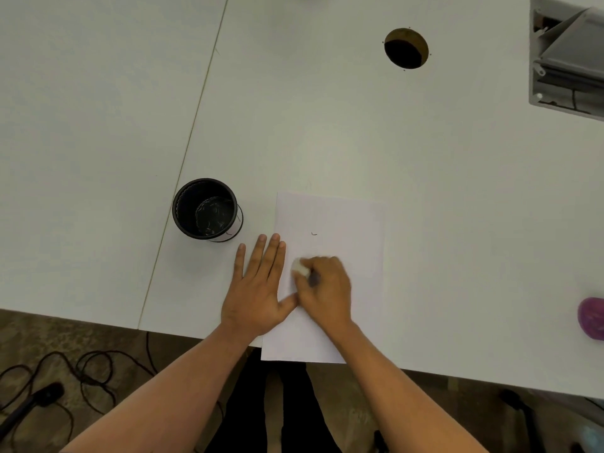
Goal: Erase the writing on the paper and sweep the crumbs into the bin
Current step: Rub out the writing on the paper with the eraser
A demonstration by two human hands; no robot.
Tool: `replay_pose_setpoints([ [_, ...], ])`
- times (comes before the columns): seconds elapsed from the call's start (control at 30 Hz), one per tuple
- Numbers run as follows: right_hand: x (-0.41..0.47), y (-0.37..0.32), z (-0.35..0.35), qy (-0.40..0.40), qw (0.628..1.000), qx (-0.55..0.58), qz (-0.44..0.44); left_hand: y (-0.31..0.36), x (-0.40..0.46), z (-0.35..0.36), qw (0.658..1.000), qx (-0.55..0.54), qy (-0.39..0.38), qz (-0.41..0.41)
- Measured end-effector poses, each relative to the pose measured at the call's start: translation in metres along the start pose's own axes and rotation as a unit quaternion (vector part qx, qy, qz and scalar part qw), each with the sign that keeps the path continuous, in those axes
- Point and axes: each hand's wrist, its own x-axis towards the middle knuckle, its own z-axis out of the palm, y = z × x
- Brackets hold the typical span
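White laminate desktop [327, 132] filled most of the view, with brown carpet and loose black cables below its near edge. Going from the left, a small black mesh cylindrical bin [205, 208] stood upright on the desk, well apart from the sheet's left edge; pale flecks showed at its bottom, probably eraser crumbs, though they were too small to be sure. Next, the left hand [258, 289] lay flat and open, fingers spread, gripping nothing, its thumb side pressing the left margin of the thin white sheet of paper [353, 223]. That sheet looked light, limp and easily creased, so pinning it flat beside the rubbing seemed wise. The right hand [327, 289] was closed around a small whitish eraser [300, 267] pressed against the paper; one faint pencil mark [314, 234] remained above it.
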Motion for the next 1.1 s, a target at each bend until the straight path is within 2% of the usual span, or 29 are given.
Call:
replay_pose_setpoints([
  [0.07,-0.009,-0.006,0.007,-0.046,0.998,-0.013,-0.034,0.000,0.000,0.001,1.000,-0.003,0.003,-0.004],
  [0.17,0.002,-0.009,0.008,-0.053,0.997,-0.025,-0.059,0.001,0.000,0.000,1.000,-0.011,0.000,-0.011],
  [0.23,0.014,-0.008,0.007,-0.036,0.997,-0.035,-0.061,0.000,0.001,0.000,1.000,-0.007,-0.007,-0.008],
  [0.37,0.044,-0.012,0.005,0.029,0.999,-0.023,-0.002,0.002,0.001,0.000,1.000,-0.003,-0.008,-0.013],
  [0.47,0.043,-0.018,0.006,0.044,0.999,-0.027,-0.004,0.001,0.001,0.000,1.000,-0.003,-0.005,-0.011],
  [0.63,-0.008,-0.003,0.000,-0.024,0.999,-0.032,-0.032,0.000,0.001,-0.001,1.000,-0.005,-0.011,-0.005],
  [0.83,0.036,0.017,-0.019,0.059,0.997,-0.031,0.038,0.001,0.001,-0.002,1.000,-0.002,-0.005,-0.012],
  [0.93,0.023,0.012,-0.010,0.088,0.994,-0.005,0.059,0.001,0.001,-0.002,1.000,-0.002,-0.007,-0.010],
  [1.1,-0.011,0.004,0.002,-0.009,1.000,-0.010,0.006,0.000,0.001,-0.002,1.000,-0.004,-0.018,-0.008],
])
